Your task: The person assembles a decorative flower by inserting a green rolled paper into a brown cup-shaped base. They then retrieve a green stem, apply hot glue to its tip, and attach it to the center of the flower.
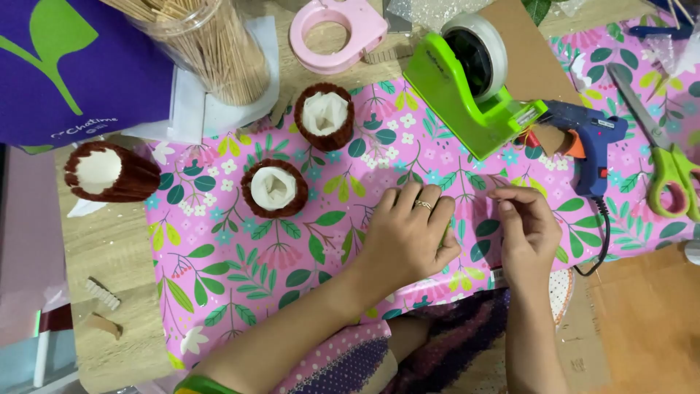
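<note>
The left hand (410, 237) lies palm down on the pink floral wrapping paper (240, 270), near the middle of the sheet. Its forearm enters from the near left and runs diagonally toward the far right. The fingers are extended, held close together and pressed flat against the paper; they grip nothing. A ring (424, 205) sits on one finger.

The right hand (526, 230) is just to the right of the left hand, its forearm rising almost straight from the near edge. The wrist is bent so that the fingers point left. The thumb and forefinger are pinched together at the paper surface, between the two hands; whether they hold a small piece of tape or only the paper cannot be told. The remaining fingers are loosely curled.

The wrapping paper is spread flat over the wooden table (117, 248) and covers most of the work area from left to right.

Farther away, two brown ribbed cups with white lining stand upright on the paper: one (273, 188) far left of the left hand, one (324, 115) beyond it. A third such cup (109, 172) lies on its side at the paper's left edge. A green tape dispenser (474, 87) stands beyond the hands, a blue glue gun (592, 142) just to its right, and green-handled scissors (667, 164) at the far right. A clear jar of wooden sticks (211, 44) stands at the far left.
</note>
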